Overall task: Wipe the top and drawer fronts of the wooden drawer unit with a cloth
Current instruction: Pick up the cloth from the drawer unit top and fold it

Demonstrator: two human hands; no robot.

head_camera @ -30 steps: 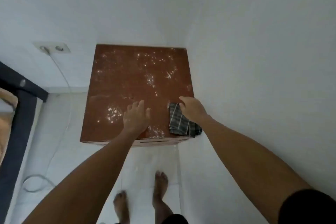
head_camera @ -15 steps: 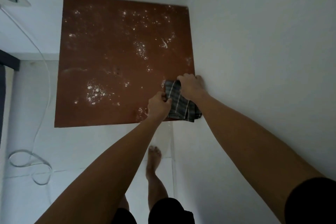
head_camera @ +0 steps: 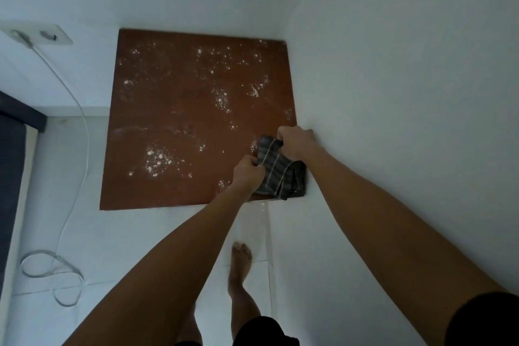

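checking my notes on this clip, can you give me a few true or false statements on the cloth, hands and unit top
1. Both hands hold the cloth. True: the left hand pinches its left edge and the right hand grips its far end.
2. The cloth sits at the far left corner of the top. False: it is at the near right corner, by the wall.
3. The drawer unit top is speckled with white dust. True.
4. The cloth is plain white. False: it is dark with pale stripes.
5. A white cable runs from the wall socket to the floor. True.
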